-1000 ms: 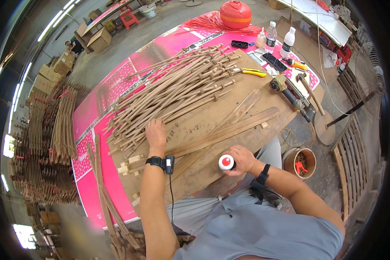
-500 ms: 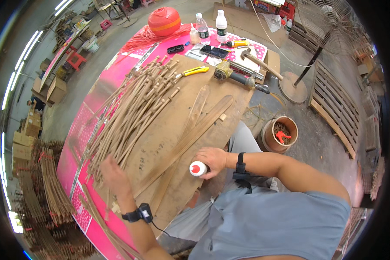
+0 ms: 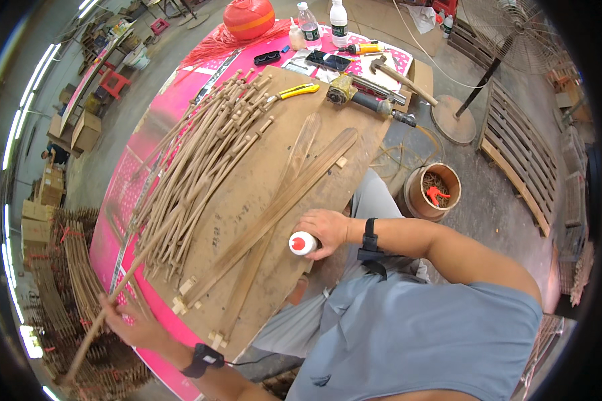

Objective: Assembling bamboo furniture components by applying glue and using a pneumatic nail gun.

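Observation:
At the lower left, my left hand (image 3: 139, 329) closes its fingers round a long, thin wooden stick (image 3: 87, 344), held slantwise past the table's left edge; its upper end overlaps the pile. My right hand (image 3: 326, 230) grips a white bottle (image 3: 305, 244) with a red cap at the board's near right edge. Between the hands, two long flat wooden strips (image 3: 274, 217) lie crossed on the brown board (image 3: 247, 167), with small wooden blocks at their near ends. A heap of similar knobbed wooden sticks (image 3: 207, 154) covers the board's left side.
Beyond the strips lie a yellow utility knife (image 3: 294, 91), a pneumatic tool (image 3: 361, 99), a hammer (image 3: 405, 81) and a phone (image 3: 328, 61). Plastic bottles (image 3: 308, 27) and a red twine ball (image 3: 249, 19) stand farther back. A bucket (image 3: 418, 194) sits right of my leg.
My left hand has moved down and left from the pile's near end and now has a stick in its fingers. The right hand still holds the bottle. The view has shifted slightly.

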`<state>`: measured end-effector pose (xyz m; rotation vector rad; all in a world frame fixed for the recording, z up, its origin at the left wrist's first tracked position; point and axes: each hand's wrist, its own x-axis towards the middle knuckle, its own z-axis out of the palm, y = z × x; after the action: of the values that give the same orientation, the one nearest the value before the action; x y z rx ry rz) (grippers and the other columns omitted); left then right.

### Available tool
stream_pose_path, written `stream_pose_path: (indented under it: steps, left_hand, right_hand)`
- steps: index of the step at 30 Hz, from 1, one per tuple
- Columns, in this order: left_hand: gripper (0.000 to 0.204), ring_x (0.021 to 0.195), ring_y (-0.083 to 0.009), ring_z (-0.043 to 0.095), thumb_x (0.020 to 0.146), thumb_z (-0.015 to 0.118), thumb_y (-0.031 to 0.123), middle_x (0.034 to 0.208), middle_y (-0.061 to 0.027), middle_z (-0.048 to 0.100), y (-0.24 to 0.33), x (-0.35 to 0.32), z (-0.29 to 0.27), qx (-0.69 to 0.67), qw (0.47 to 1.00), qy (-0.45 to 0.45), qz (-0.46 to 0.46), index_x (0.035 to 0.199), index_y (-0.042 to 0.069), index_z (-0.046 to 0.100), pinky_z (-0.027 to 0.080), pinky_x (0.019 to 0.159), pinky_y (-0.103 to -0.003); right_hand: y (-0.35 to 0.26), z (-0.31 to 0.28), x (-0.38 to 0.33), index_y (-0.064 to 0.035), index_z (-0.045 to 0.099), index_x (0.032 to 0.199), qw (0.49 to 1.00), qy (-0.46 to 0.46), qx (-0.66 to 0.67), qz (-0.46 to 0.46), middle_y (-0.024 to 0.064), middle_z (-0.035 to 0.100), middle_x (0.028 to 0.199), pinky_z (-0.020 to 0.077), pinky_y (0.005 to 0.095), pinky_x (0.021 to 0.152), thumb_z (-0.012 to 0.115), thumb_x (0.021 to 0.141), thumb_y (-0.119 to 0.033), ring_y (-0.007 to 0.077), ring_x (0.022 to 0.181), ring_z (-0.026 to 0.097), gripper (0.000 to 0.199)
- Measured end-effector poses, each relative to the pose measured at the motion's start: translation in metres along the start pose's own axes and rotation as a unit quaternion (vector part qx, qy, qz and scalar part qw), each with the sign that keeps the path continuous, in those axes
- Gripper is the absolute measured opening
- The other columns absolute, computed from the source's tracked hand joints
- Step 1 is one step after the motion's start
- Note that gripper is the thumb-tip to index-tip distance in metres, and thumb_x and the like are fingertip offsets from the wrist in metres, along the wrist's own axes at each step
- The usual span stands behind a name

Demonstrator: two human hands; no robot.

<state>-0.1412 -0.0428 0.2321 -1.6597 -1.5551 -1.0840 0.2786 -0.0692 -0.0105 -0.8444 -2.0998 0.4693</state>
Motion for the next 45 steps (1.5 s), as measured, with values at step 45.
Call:
stream_pose_path:
  steps: [45]
  left_hand:
    - [0.022,0.095,-0.0327,0.061,0.091,0.076,0.014,0.100,-0.0100,0.064,0.078,-0.196,0.085,-0.161,0.951,-0.264,0.009,0.112,0.010,0.074,0.049,0.086,-0.047]
  right_hand:
    - [-0.001,0.000,0.000,-0.0059,0.064,0.113,0.999,-0.029,0.005,0.030,0.0149,0.067,0.104,0.0538,0.0446,0.087,0.085,0.070,-0.037,0.0370,0.096,0.065,0.058]
